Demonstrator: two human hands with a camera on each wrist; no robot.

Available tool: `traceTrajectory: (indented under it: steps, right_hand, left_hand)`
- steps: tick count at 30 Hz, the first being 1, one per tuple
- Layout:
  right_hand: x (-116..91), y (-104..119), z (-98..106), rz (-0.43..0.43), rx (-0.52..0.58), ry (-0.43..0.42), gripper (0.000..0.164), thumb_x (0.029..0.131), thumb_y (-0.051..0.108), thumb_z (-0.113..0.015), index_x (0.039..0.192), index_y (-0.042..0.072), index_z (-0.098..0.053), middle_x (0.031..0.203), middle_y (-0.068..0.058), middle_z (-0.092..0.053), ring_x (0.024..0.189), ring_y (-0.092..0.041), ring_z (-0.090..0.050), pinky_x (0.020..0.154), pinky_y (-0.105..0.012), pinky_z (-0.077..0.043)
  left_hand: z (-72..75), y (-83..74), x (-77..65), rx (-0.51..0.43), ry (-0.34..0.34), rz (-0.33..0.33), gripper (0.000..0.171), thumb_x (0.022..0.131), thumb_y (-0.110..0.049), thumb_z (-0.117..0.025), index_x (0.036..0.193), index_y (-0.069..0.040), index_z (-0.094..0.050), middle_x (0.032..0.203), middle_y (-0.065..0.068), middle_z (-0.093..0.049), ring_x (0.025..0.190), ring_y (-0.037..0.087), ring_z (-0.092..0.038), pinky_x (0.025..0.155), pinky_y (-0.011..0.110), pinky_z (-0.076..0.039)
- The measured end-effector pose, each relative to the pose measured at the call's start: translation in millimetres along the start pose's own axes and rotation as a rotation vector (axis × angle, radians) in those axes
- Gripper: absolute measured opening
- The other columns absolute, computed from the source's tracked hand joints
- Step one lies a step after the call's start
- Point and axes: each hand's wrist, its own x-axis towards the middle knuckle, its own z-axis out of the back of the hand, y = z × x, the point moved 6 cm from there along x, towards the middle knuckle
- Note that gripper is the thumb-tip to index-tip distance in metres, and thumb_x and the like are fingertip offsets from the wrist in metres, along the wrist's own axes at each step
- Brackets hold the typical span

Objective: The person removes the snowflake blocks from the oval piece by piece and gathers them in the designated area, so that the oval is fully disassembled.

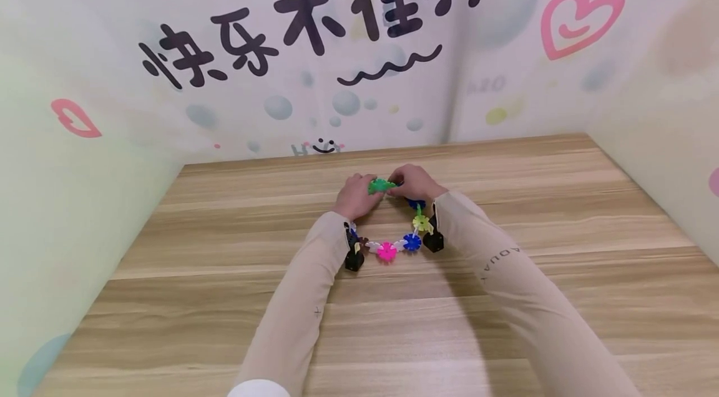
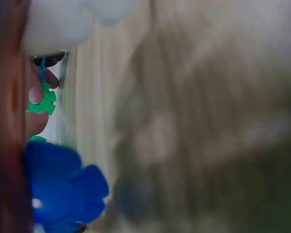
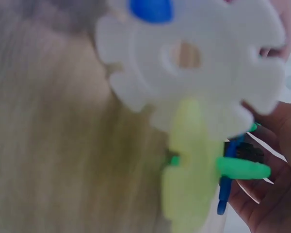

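Note:
A ring-like chain of notched plastic flower discs lies between my hands, with a pink disc (image 1: 386, 251), a blue disc (image 1: 412, 241) and a yellow disc (image 1: 421, 222) along its near and right sides. At the far side my left hand (image 1: 356, 195) pinches a green disc (image 1: 381, 185), its notched edge also showing between fingers in the left wrist view. Just right of it, my right hand (image 1: 417, 183) grips the chain; its fingers hide which disc they hold. A large white disc (image 3: 223, 63) and a dark disc (image 3: 250, 152) show in the right wrist view.
Two black wrist cameras, the left one (image 1: 354, 259) and the right one (image 1: 433, 241), hang beside the chain. A wood-grain table (image 1: 224, 297) extends around the hands. Printed white walls (image 1: 253, 116) rise behind it and at both sides.

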Motion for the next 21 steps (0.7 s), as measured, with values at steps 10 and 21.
traceTrajectory:
  steps: [10,21]
  right_hand:
    - [0,-1,0,-0.057,-0.02,-0.058,0.016,0.082,0.015,-0.064,0.086,0.0,-0.064,0.08,-0.009,-0.061,0.074,-0.019,-0.051,0.069,-0.03,-0.043]
    - [-5,6,8,0.001,0.036,-0.13,0.012,0.08,0.012,-0.064,0.081,0.0,-0.063,0.077,-0.008,-0.062,0.072,-0.019,-0.053,0.067,-0.031,-0.046]
  left_hand:
    - [1.4,0.7,0.3,-0.065,-0.017,0.027,0.047,0.088,-0.038,-0.053,0.124,-0.008,-0.05,0.111,0.011,-0.053,0.096,0.021,-0.049,0.082,0.033,-0.043]
    - [12.0,-3.9,-4.2,-0.228,-0.085,0.043,0.035,0.088,-0.033,-0.054,0.113,-0.007,-0.055,0.107,0.007,-0.059,0.096,0.019,-0.054,0.083,0.032,-0.044]
